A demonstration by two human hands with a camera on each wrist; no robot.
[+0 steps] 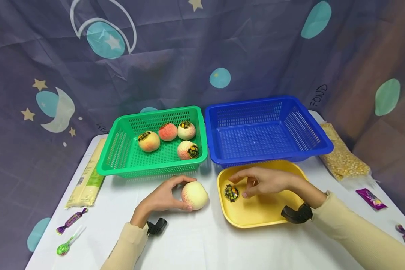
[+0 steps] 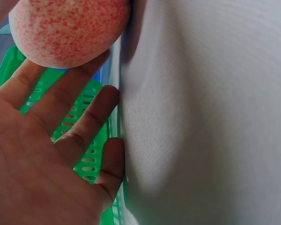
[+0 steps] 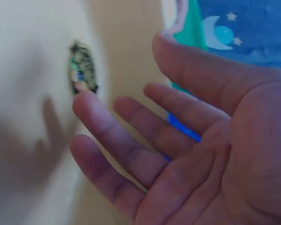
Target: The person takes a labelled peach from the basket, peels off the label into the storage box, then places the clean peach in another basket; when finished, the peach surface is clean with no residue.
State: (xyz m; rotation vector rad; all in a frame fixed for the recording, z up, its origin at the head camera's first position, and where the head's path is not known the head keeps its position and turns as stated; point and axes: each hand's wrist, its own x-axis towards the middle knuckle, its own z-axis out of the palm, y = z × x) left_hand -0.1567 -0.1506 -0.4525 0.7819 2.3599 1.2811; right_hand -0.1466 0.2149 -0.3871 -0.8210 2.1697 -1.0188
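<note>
White table, starry backdrop. Left hand grips peach. Right hand hovers loose-fingered, holding nothing, over yellow tray beside sticker.

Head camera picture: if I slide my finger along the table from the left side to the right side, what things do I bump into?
Purple candy → yellowish packet → green basket → peach held by the left hand → yellow tray with a sticker under the right hand → corn kernel bag → purple wrapper.

Pale red-speckled peach on white table, round sticker in yellow tray
</note>
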